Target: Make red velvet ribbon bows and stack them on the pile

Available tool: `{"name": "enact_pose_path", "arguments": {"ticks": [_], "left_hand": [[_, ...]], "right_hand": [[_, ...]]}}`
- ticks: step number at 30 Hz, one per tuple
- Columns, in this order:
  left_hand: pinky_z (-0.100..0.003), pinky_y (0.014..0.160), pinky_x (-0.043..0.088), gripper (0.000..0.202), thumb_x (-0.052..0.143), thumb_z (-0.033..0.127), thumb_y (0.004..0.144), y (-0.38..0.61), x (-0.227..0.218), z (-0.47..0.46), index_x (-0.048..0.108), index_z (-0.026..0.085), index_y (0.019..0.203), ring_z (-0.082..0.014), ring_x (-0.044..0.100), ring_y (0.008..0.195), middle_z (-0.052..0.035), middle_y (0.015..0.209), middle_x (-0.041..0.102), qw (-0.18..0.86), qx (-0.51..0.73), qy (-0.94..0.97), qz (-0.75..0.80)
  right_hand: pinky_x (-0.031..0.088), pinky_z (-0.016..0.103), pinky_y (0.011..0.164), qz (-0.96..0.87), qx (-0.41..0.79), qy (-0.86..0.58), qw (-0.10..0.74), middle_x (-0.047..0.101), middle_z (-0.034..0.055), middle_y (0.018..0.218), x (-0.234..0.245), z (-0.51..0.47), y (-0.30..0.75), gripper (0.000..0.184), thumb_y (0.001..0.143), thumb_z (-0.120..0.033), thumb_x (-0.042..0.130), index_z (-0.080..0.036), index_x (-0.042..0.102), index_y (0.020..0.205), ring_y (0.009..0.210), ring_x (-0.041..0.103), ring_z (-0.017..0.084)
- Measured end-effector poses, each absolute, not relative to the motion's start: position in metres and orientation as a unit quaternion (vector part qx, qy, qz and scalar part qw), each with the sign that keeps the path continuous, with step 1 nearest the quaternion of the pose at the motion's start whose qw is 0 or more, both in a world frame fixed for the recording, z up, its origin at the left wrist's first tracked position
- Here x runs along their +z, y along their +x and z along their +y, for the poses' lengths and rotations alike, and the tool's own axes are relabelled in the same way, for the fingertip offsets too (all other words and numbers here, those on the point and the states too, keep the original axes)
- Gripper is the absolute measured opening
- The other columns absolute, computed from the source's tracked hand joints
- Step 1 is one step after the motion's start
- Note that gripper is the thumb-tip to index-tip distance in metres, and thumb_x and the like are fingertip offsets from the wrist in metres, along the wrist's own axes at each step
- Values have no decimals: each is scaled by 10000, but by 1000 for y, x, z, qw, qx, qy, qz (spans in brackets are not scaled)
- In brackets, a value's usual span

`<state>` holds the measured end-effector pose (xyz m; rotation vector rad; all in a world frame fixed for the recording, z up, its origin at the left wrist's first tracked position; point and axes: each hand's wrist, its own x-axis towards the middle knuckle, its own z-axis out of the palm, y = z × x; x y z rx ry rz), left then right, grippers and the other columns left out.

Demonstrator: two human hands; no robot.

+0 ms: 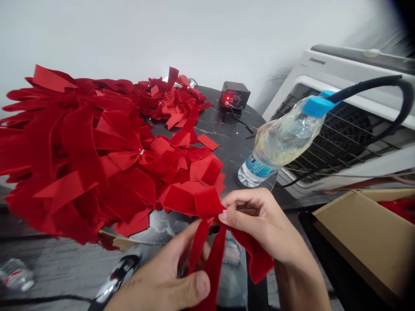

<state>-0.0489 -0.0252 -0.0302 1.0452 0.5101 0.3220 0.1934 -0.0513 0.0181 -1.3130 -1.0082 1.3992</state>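
Observation:
My right hand [259, 222] pinches the middle of a red velvet bow [194, 201] at its knot, thumb and fingers closed on the fabric. My left hand [165, 276] is below it, its fingers round the bow's hanging red ribbon tails [210, 255]. Both hands are at the near edge of a dark marble-look table [223, 138]. A big heap of finished red bows [74, 151] covers the table's left half, just left of the bow I hold.
A clear plastic bottle [279, 142] with a blue cap and a black cable stands tilted on the table's right. A small black control box [235, 95] with a red light sits at the back. A white appliance [350, 116] and an open cardboard box [366, 233] are at right.

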Motion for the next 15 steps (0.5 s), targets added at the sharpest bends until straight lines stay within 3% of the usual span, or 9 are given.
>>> {"name": "enact_pose_path", "arguments": {"ticks": [3, 5, 7, 11, 15], "left_hand": [[-419, 971, 550, 762, 955, 555, 798, -46, -29, -17, 635, 291, 1438, -291, 675, 1116, -98, 1261, 705, 840, 185, 455, 229], [-424, 929, 578, 808, 1000, 549, 721, -42, -25, -13, 682, 241, 1397, -328, 700, 1114, -129, 1256, 728, 838, 215, 448, 225], [-413, 917, 596, 651, 980, 510, 762, -36, -18, -11, 755, 205, 1292, -324, 729, 1081, -133, 1189, 765, 831, 220, 439, 261], [-320, 922, 607, 316, 950, 343, 835, -20, -6, -10, 825, 233, 1104, -230, 757, 996, -49, 1036, 810, 791, 274, 393, 380], [-318, 781, 641, 267, 849, 463, 932, -5, -5, -9, 813, 209, 1007, -228, 770, 860, -52, 910, 808, 766, 348, 334, 425]], "right_hand": [[548, 276, 673, -469, 605, -487, 421, 770, 22, 775, 28, -51, 194, 222, 1007, -297, 728, -190, 800, 827, 690, 709, 169], [552, 268, 676, -505, 599, -472, 405, 782, 3, 779, 32, -53, 193, 292, 1062, -244, 632, -211, 788, 818, 704, 740, 170], [528, 255, 653, -542, 551, -498, 393, 774, -19, 766, 32, -55, 193, 293, 1069, -206, 612, -227, 798, 843, 701, 736, 162], [508, 284, 702, -615, 440, -546, 360, 771, -19, 782, 27, -57, 193, 230, 1042, -197, 655, -233, 822, 888, 750, 709, 177], [471, 263, 685, -649, 425, -536, 333, 755, -61, 778, 28, -57, 192, 219, 1050, -199, 671, -262, 826, 909, 674, 630, 119]]}}
